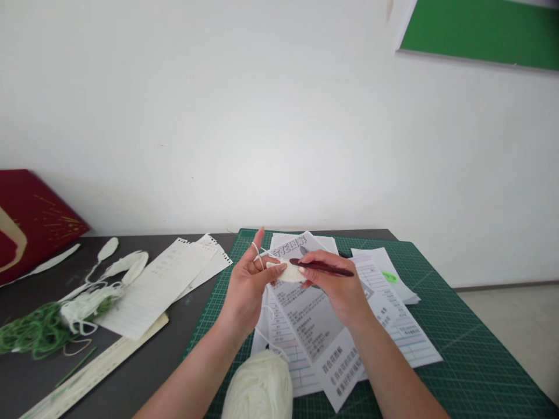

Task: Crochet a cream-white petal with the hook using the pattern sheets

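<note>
Between my two hands is a small piece of cream crochet work (292,273). My left hand (250,278) pinches its left end, the index finger raised with yarn looped round it. In my right hand (334,279) lies a dark red crochet hook (325,267), held like a pen, its tip at the top edge of the work. The right fingertips also touch the right end of the piece. A strand runs down from my left hand to a cream yarn ball (258,387) at the front.
Printed sheets (332,349) lie under my hands on a green cutting mat (463,337). A bright green clip (388,277) rests on papers to the right. At left are handwritten pages (152,291), green yarn (35,331), white crocheted pieces (108,249) and a long ruler (100,372).
</note>
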